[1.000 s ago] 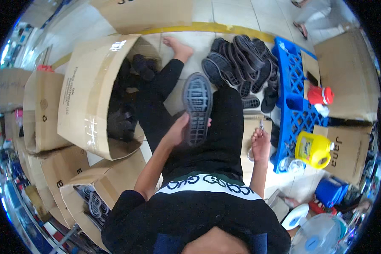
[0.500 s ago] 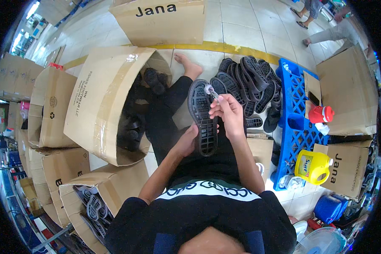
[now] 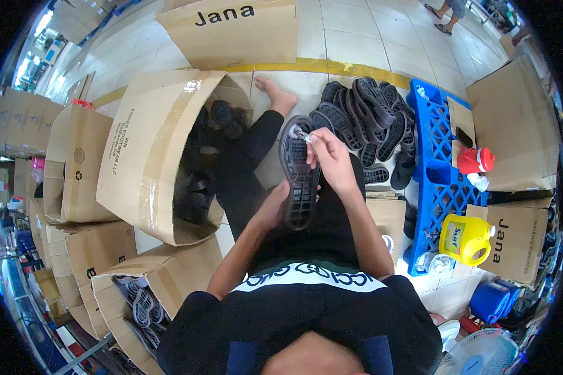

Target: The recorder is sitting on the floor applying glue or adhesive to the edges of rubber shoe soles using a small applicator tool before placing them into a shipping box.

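My left hand (image 3: 274,205) is closed on the edge of a black shoe sole (image 3: 301,195), its gridded side facing up. The sole lies lengthwise above my lap. Between the thumb and fingers of my right hand (image 3: 333,161) is a thin brush-like tool (image 3: 303,136) with a pale, whitish tip. That tip rests at or just over the hollow of the sole's far, wide end; whether it touches I cannot tell. Beyond my right hand, several black soles (image 3: 372,112) are piled on the floor.
On the left, a large cardboard box (image 3: 144,156) lies open with black footwear inside; a lower box (image 3: 128,269) holds more soles. A blue plastic pallet (image 3: 426,187) at right carries a red jug (image 3: 475,160) and a yellow bottle (image 3: 461,240). A fan (image 3: 481,353) stands lower right.
My right hand has shifted slightly left, bringing the tool's tip from the sole's right rim to its hollow. The sole stays in my left hand. A passer-by's leg has left the upper right.
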Motion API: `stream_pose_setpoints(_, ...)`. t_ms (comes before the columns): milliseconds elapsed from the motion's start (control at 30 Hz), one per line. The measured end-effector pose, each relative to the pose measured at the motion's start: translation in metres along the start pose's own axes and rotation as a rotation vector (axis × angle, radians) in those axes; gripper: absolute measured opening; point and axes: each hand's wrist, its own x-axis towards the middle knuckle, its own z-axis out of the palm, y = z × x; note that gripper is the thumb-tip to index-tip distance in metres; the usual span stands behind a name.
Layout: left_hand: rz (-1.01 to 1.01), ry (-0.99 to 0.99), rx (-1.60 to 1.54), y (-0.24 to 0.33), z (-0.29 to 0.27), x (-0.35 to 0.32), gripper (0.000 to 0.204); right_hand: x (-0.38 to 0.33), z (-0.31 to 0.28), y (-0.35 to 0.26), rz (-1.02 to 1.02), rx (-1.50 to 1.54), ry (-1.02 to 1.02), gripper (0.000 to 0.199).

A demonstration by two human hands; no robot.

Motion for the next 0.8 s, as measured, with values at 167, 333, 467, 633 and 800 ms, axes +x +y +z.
stream_pose_setpoints(167,-0.088,0.059,-0.173,0.011,0.005,-0.005,0.066,-0.013,-0.008,-0.011,-0.095,-0.551,-0.276,0.012)
stream_pose_setpoints(333,-0.075,0.207,-0.181,0.012,-0.004,-0.002,0.064,-0.042,-0.005,-0.009,-0.127,-0.725,-0.389,0.009)
stream_pose_setpoints(467,0.125,0.117,-0.163,0.016,-0.01,0.011,0.065,-0.067,-0.001,0.001,-0.043,-0.653,-0.513,0.012)
stream_pose_setpoints(633,0.151,0.108,-0.263,0.024,-0.011,0.015,0.065,-0.071,-0.011,-0.008,0.069,-0.687,-0.413,0.011)
stream_pose_setpoints(800,0.095,0.131,-0.308,0.021,-0.008,0.011,0.066,-0.042,-0.033,-0.013,-0.082,-0.395,-0.151,0.019)
